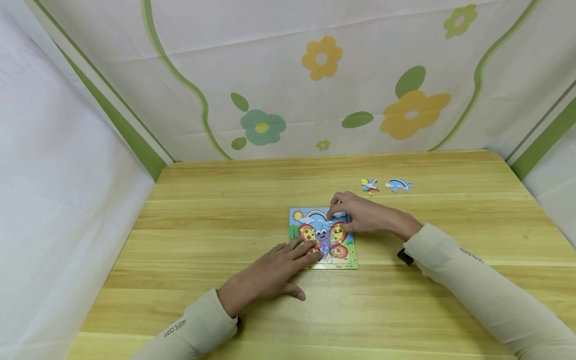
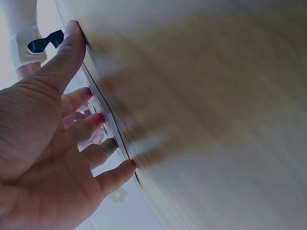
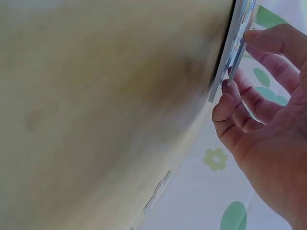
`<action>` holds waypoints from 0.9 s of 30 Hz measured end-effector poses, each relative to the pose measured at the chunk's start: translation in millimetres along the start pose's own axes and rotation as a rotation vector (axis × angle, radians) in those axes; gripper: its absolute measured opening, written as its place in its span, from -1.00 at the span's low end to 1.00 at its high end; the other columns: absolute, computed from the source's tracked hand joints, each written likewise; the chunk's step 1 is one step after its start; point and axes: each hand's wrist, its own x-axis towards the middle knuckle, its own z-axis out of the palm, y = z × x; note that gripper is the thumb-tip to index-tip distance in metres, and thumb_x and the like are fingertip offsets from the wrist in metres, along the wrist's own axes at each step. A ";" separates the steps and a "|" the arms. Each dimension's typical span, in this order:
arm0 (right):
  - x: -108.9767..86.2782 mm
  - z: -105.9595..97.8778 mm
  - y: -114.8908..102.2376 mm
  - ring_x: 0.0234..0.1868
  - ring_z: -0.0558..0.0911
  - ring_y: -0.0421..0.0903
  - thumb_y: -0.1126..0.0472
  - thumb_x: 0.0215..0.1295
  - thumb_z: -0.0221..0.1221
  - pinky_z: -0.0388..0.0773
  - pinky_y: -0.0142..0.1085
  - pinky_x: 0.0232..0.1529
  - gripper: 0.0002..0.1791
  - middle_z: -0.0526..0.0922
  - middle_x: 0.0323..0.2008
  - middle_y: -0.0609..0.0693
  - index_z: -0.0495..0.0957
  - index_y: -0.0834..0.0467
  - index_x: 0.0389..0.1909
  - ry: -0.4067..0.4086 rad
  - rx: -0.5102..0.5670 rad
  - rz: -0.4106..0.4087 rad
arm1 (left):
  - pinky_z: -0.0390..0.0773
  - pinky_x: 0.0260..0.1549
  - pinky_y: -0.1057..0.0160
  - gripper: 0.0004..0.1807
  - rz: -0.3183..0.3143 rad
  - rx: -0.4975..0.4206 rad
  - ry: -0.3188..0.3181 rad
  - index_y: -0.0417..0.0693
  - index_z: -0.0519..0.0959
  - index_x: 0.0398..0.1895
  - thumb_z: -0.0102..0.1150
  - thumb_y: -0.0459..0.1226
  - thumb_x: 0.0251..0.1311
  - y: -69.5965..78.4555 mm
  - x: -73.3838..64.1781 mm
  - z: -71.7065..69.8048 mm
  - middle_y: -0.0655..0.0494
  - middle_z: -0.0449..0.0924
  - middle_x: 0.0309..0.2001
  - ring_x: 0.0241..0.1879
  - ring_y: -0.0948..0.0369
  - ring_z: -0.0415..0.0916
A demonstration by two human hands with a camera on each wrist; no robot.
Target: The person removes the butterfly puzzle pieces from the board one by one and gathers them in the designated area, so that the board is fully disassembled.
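Observation:
A jigsaw puzzle board [image 1: 354,256] with a purple butterfly character lies flat on the wooden table. My left hand [image 1: 274,272] rests its fairly straight fingers on the board's lower left part, with the thumb out to the side over the table. At the upper right of the board is my right hand [image 1: 364,214], its thumb and fingers pinching a puzzle piece [image 3: 237,64]. That piece is tilted against the board's surface in the right wrist view, and my fingers mostly hide its picture from above.
Behind the right hand, two loose puzzle pieces lie on the table [image 1: 216,215]: one with a mushroom [image 1: 371,190], one with a rainbow [image 1: 399,185]. A white curtain [image 1: 288,75] printed with flowers hangs at the table's far edge.

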 end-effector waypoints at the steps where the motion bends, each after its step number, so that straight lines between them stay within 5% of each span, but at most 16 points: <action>1: -0.4 0.2 -0.3 0.25 0.50 0.11 0.35 0.34 0.28 0.51 0.11 0.27 -0.66 0.56 0.14 0.07 0.72 0.02 0.10 0.003 -0.002 0.001 | 0.28 0.52 -0.19 0.01 0.000 0.000 -0.001 0.16 0.14 0.69 0.30 0.19 0.22 0.0 0.1 -0.1 0.09 0.00 0.71 0.68 -0.10 -0.05; 14: -6.2 -0.6 -1.0 0.34 0.48 0.16 0.34 0.34 0.29 0.45 0.17 0.39 -0.51 0.60 0.22 0.12 0.58 0.22 0.30 0.038 -0.013 0.018 | 0.24 0.54 -0.16 0.02 -0.002 -0.011 -0.006 0.16 0.12 0.70 0.30 0.19 0.23 -1.0 1.7 0.5 0.11 -0.03 0.72 0.69 -0.06 -0.05; 27: -17.6 -7.1 1.5 0.26 0.51 0.14 0.40 0.31 0.30 0.51 0.14 0.32 -0.49 0.60 0.18 0.12 0.58 0.26 0.29 0.085 -0.025 0.018 | 0.25 0.54 -0.17 0.02 0.002 -0.017 -0.007 0.16 0.13 0.69 0.31 0.18 0.22 -0.6 0.5 0.8 0.10 -0.03 0.72 0.69 -0.06 -0.04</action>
